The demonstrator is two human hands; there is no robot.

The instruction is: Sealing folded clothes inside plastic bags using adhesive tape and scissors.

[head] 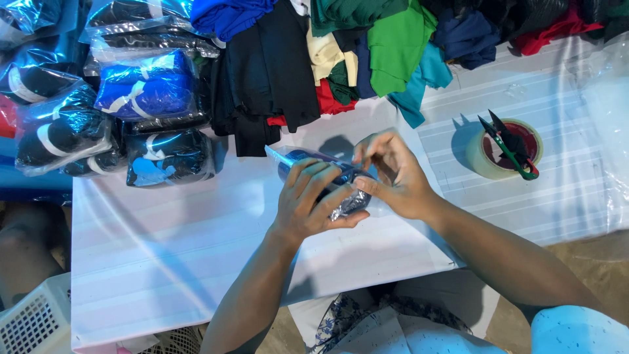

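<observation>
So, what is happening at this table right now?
A person holds a dark blue folded garment in a clear plastic bag over the white table. The left hand wraps around it; the right hand pinches its end. A tape roll carrying green-handled snips sits to the right.

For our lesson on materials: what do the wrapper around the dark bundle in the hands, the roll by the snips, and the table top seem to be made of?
Wrapper: thin clear plastic film, glossy, going by its crinkles and bright glints.
Roll: probably plastic packing tape, with a pale translucent wall and a reddish core.
Table top: white, faintly ribbed and slightly shiny, perhaps plastic sheet or laminate; the exact material is unclear.
</observation>
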